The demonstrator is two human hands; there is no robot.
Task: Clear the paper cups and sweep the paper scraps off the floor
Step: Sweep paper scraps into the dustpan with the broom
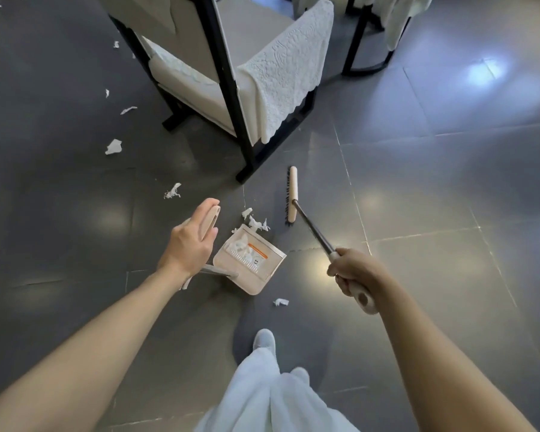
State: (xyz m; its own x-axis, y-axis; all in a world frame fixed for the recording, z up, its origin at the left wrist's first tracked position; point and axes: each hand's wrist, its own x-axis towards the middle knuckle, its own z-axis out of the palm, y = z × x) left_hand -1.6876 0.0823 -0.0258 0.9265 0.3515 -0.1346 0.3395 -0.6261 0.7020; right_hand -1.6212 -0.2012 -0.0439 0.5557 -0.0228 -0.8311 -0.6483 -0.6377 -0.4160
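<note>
My left hand (191,241) holds the beige top grip of a long-handled dustpan (250,260) that stands on the dark tiled floor with several white paper scraps inside. A small pile of scraps (256,222) lies just at the pan's mouth. My right hand (353,274) grips the handle of a broom. The broom head (292,194) rests on the floor to the right of that pile. More scraps lie apart: one (172,191) left of my hand, one (113,147) farther left, one (281,302) behind the pan. No paper cups are in view.
A black-framed armchair (231,73) with cream cushions and a white lace cover stands just beyond the pan. A second chair (371,35) stands at the back right. Smaller scraps (128,110) trail along the armchair's left side. My foot (264,341) is behind the dustpan.
</note>
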